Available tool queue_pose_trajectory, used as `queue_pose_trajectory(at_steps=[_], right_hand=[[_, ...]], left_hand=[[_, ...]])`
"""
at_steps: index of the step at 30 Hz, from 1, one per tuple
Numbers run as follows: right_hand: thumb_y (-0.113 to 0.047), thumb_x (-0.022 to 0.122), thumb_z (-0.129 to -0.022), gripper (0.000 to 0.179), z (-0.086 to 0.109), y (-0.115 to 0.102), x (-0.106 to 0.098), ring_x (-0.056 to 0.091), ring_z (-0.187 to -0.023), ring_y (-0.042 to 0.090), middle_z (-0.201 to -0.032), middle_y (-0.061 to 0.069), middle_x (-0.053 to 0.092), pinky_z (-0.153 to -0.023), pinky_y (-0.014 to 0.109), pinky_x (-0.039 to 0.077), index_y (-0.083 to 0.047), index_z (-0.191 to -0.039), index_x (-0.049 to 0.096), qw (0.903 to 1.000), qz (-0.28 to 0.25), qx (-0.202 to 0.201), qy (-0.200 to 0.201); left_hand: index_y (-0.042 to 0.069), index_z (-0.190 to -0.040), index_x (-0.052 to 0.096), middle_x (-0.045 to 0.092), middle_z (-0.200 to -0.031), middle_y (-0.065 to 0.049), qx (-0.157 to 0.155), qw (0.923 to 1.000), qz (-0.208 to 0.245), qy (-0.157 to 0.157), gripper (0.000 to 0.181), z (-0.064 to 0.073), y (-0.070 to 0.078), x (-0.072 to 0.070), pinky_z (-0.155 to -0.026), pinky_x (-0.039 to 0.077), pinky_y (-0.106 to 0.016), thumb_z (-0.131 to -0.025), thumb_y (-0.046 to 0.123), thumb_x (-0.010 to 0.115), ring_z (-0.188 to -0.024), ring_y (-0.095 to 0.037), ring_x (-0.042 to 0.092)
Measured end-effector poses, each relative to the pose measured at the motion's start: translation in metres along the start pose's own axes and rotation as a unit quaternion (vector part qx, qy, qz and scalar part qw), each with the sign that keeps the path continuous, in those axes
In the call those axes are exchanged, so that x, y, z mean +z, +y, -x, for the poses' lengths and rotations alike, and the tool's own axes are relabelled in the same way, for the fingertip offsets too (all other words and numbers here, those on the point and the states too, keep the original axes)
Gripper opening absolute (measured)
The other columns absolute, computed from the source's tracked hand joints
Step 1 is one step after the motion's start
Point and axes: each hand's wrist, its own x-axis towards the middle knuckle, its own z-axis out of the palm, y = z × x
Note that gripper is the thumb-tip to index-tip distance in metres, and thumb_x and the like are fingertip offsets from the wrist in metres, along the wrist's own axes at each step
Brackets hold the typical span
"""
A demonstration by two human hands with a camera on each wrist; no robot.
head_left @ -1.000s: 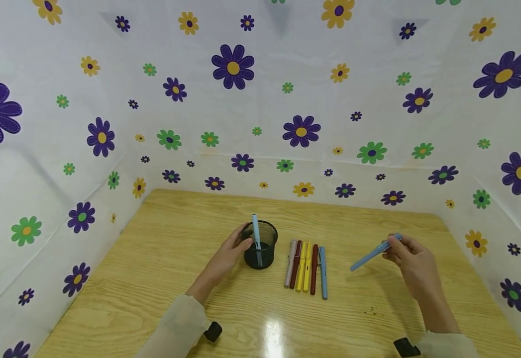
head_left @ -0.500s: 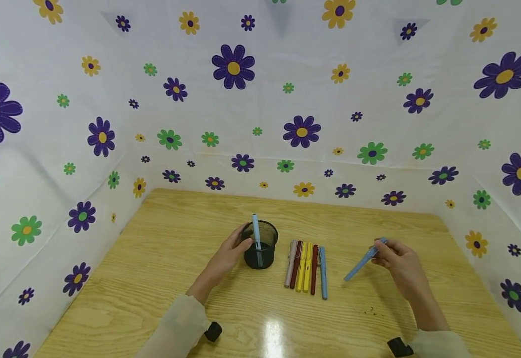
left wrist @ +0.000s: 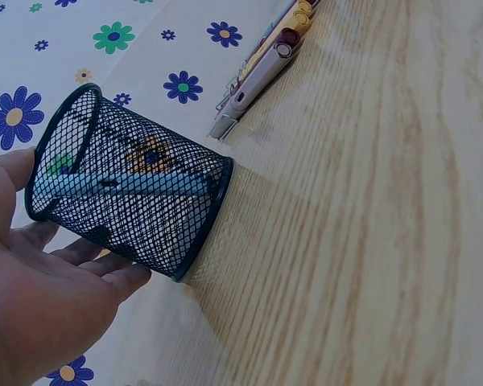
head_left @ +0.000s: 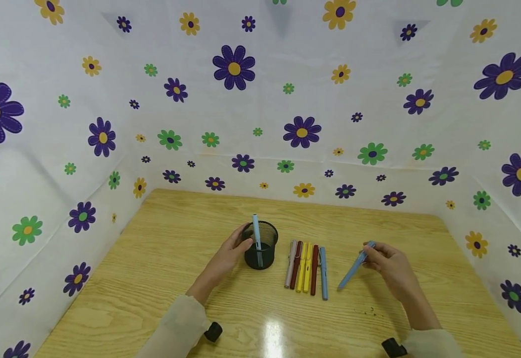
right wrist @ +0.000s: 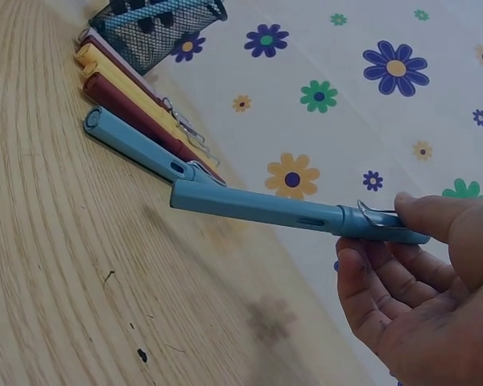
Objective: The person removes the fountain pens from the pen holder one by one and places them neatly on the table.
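My left hand (head_left: 230,254) holds the side of a black mesh pen cup (left wrist: 133,181), thumb at the rim and fingers curled beneath its wall in the left wrist view. A light blue pen (head_left: 257,232) leans upright inside that cup. On the right, my right hand (head_left: 387,263) pinches a blue pen (right wrist: 258,207) by its clip end, thumb above and fingers below, its other end slanting down toward the table. Between the hands lies a row of several pens, with a blue pen (head_left: 324,273) at its right end and a grey one (head_left: 290,263) at its left.
Within the row lie dark red and yellow pens (head_left: 304,267). Small dark crumbs (head_left: 371,312) dot the wooden table (head_left: 166,223) in front of the right hand. Flower-patterned cloth (head_left: 260,99) walls the table at the back and both sides.
My right hand has moved left and a little down with the blue pen, whose lower end now comes close to the row. My left hand and the cup stay in place.
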Motion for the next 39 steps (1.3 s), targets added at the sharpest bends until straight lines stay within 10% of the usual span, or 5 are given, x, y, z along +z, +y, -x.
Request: queue_pose_trajectory(at_steps=[12,39], right_hand=[[-0.018,0.061,-0.107,0.049,-0.002,0.003,0.011,0.069,-0.091,0.013,-0.1,0.002,0.07,-0.082,0.031,0.06,0.021,-0.134,0.049,0.9982,0.052,0.021,-0.021],[-0.017,0.063,-0.106,0.047,-0.012,0.011,0.042,0.065,-0.081,0.015,-0.097,0.011,0.07,-0.071,0.029,0.059,0.017,-0.137,0.054,0.9862,0.154,0.055,0.025]], left_hand=[[0.016,-0.167,0.022,0.011,-0.171,-0.015,0.004,1.0,-0.001,-0.001,0.066,0.001,-0.001,0.0,-0.123,0.018,-0.059,-0.111,0.035,0.051,-0.156,-0.038,0.01],[0.017,-0.167,0.022,0.017,-0.17,-0.016,0.003,0.9999,0.015,-0.001,0.064,0.003,0.003,0.003,-0.123,0.018,-0.059,-0.111,0.032,0.051,-0.156,-0.039,0.012]])
